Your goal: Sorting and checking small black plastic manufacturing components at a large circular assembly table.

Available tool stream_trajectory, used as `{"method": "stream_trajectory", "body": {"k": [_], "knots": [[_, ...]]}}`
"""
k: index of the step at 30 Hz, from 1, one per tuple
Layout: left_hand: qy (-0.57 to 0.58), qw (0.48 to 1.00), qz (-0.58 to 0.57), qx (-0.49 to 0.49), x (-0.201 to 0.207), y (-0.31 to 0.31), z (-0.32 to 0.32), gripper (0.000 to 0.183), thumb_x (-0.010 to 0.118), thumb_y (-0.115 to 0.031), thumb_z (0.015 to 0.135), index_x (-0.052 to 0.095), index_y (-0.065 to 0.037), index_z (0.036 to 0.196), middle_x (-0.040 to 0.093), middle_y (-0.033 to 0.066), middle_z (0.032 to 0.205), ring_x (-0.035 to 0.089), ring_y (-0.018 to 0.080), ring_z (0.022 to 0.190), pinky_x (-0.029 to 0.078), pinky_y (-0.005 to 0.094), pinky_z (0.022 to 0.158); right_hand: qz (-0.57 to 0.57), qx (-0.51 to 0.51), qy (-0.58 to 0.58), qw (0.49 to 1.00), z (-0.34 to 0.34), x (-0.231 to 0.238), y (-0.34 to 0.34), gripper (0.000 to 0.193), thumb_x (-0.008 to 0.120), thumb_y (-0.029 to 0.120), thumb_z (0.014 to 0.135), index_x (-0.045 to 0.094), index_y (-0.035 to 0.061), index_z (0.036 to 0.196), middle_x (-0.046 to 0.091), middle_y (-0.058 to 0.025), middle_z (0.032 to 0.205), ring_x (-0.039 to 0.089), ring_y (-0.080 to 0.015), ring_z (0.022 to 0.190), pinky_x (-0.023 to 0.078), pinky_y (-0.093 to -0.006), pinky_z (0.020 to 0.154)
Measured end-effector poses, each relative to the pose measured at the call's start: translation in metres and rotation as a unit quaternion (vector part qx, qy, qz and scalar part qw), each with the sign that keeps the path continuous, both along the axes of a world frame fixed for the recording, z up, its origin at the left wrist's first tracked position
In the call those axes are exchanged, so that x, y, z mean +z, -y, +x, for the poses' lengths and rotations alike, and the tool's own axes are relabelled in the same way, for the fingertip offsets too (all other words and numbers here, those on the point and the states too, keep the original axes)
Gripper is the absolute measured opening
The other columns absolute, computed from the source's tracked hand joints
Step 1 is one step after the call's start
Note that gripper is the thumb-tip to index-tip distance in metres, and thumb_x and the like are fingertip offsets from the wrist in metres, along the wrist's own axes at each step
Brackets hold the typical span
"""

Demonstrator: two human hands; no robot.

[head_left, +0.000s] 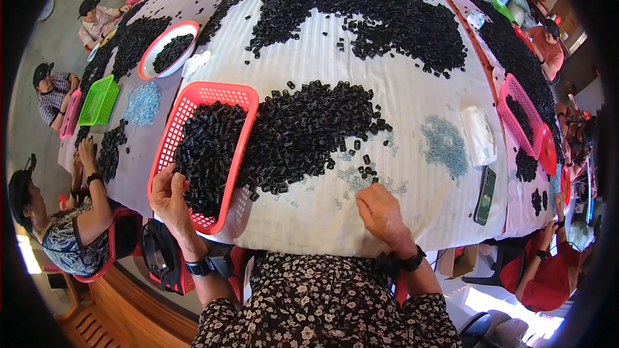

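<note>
Red basket [219, 89] heaped, loose heap [303, 142] outside

Head view: the red basket stands at nine o'clock on the desk [422, 227], piled with black pieces [206, 145]. I judge much gathered there, with the loose black heap at twelve left outside. One clear-piece patch [445, 148] lies at three, another [353, 178] beyond my right hand [382, 211], at four. That grip is curled narrow, its contents hidden. My left hand [169, 196] is at the basket's near-left rim; I cannot tell its grip. Near me: one red basket, one loose heap, two clear patches; pieces uncountable.

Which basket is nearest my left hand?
The red basket heaped with black pieces: your left hand is at its rim; the green basket left and pink basket right sit farther away.
</note>
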State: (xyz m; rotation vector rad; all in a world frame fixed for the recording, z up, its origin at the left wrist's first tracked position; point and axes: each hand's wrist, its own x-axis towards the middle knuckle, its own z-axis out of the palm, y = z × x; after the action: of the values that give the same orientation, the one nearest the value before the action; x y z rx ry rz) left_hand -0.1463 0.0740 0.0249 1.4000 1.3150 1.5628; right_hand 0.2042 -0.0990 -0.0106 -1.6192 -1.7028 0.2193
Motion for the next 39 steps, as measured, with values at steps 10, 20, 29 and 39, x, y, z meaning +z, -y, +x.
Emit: {"method": "stream_trajectory", "body": {"k": [10,20,29,39], "knots": [[-0.184,0.977,0.041,0.102,-0.017,-0.01,-0.032,0.024,0.06,-0.001,0.083,0.062,-0.001,0.108,0.062,0.0061,0.093,0.058,0.0114,0.081,0.047,0.0241,0.074,-0.007,0.001,0.12,0.993,-0.021,-0.006,-0.014,0.019,0.056,-0.005,0.07,0.053,0.0014,0.087,0.044,-0.0105,0.074,0.049,-0.0262,0.07,0.044,-0.0361,0.06],[-0.118,0.99,0.062,-0.056,0.014,0.035,0.076,0.008,0.06,0.001,0.084,0.063,0.001,0.092,0.063,0.0054,0.088,0.057,0.0101,0.079,0.046,0.0233,0.072,-0.066,0.051,0.197,0.977,-0.031,-0.004,-0.012,0.019,0.055,-0.001,0.07,0.049,0.0013,0.087,0.043,-0.0117,0.077,0.049,-0.0258,0.073,0.043,-0.0337,0.064],[-0.198,0.875,0.056,-0.439,-0.016,0.059,0.177,0.013,0.057,-0.002,0.081,0.059,0.0,0.093,0.061,0.0165,0.088,0.06,0.0327,0.081,0.049,0.0378,0.071,-0.018,-0.013,-0.062,0.998,-0.024,-0.005,-0.006,0.013,0.053,-0.002,0.081,0.051,0.0021,0.093,0.049,-0.0144,0.086,0.053,-0.0264,0.075,0.044,-0.0344,0.063],[-0.283,0.858,0.195,-0.382,-0.04,0.026,0.232,0.016,0.058,0.004,0.073,0.058,-0.002,0.088,0.056,0.0123,0.078,0.055,0.0314,0.075,0.046,0.0388,0.065,-0.039,-0.131,-0.272,0.952,-0.005,-0.008,0.016,0.009,0.063,0.008,0.085,0.055,0.0045,0.086,0.046,-0.0004,0.061,0.039,-0.0076,0.053,0.037,-0.0236,0.049]]}}
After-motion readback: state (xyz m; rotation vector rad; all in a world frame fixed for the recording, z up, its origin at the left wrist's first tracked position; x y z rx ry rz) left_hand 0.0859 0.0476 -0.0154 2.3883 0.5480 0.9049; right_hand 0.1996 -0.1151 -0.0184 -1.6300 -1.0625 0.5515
